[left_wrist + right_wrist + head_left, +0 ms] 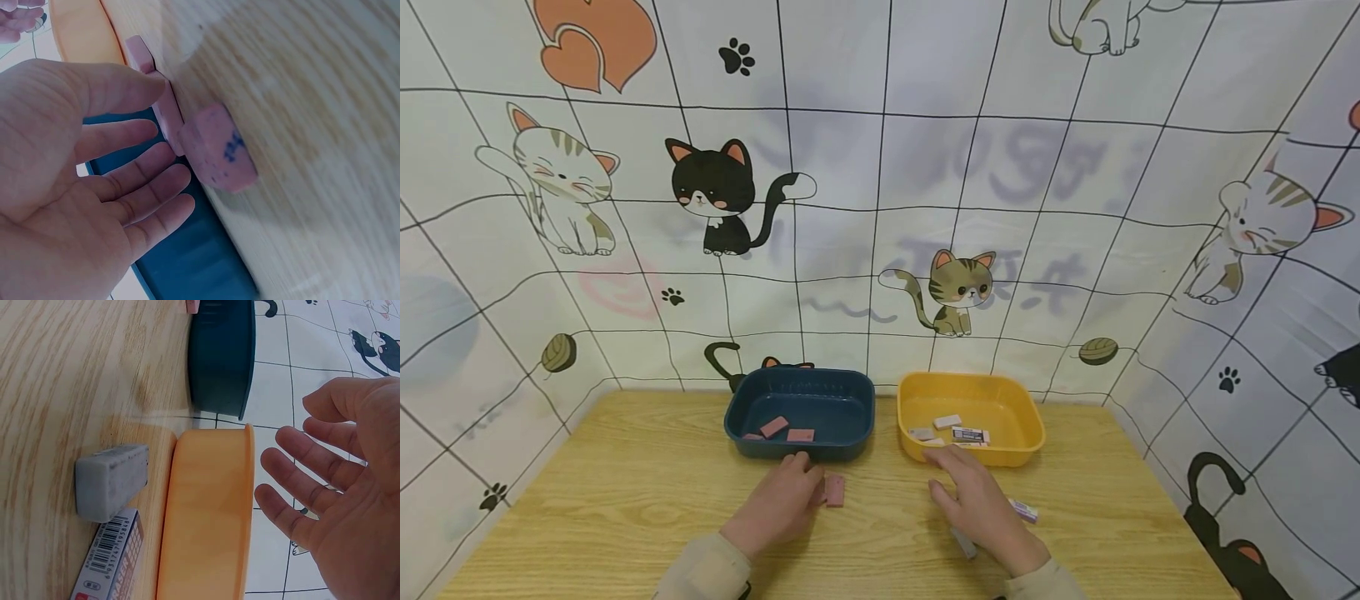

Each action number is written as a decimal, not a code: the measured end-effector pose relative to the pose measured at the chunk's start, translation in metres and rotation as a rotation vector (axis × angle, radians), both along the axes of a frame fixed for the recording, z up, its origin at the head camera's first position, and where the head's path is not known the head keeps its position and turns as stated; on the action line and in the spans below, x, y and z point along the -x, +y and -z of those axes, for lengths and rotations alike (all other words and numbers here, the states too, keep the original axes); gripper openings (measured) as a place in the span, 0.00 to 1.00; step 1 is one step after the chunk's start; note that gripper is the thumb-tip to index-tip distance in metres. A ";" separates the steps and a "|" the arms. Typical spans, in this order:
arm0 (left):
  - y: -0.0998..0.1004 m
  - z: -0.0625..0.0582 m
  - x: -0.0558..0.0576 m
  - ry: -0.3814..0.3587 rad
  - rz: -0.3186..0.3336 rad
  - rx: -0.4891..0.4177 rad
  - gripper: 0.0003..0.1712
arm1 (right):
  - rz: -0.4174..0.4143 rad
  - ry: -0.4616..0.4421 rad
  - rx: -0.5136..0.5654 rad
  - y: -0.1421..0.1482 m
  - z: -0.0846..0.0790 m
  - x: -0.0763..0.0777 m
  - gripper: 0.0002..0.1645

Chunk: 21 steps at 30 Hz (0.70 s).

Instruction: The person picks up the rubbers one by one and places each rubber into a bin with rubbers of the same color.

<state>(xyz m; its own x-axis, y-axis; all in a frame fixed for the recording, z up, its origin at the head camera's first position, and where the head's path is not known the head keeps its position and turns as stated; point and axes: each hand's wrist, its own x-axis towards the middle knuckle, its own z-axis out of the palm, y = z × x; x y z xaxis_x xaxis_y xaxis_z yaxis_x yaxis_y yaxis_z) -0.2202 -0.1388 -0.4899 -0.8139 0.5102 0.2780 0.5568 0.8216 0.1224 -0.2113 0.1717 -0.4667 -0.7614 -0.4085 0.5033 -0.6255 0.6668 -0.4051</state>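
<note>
In the head view my left hand (784, 500) reaches to the table before the dark blue bin (842, 451). A pink eraser (835, 491) lies beside its fingers. The left wrist view shows a marked pink eraser (215, 150), with two more in a row behind it; the thumb and relaxed fingers are by the middle one, and contact is unclear. My right hand (981, 508) hovers at the front of the yellow bin (1026, 446), fingers apart, holding nothing. Below it lie a grey-white eraser (112, 481) and a sleeved eraser with a barcode (109, 559).
Inside the blue bin are several pink erasers (801, 435). The yellow bin holds several white erasers (947, 422) and a sleeved one (970, 436). Both bins stand at the back of the wooden table (625, 475), against a cat-patterned cloth (842, 167).
</note>
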 end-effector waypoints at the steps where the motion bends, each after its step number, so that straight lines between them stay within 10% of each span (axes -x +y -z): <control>1: 0.000 0.000 0.000 -0.002 -0.003 -0.002 0.07 | 0.000 -0.004 0.002 0.000 0.000 0.000 0.21; 21: -0.004 0.005 0.000 0.026 0.003 -0.020 0.13 | -0.012 -0.135 -0.045 -0.016 0.004 -0.009 0.20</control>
<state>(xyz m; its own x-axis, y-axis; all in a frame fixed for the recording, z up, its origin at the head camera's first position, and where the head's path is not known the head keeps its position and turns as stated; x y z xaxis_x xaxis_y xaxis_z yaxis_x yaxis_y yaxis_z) -0.2204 -0.1431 -0.4953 -0.8046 0.5070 0.3091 0.5628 0.8172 0.1246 -0.2025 0.1562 -0.4709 -0.8158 -0.4383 0.3773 -0.5756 0.6789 -0.4559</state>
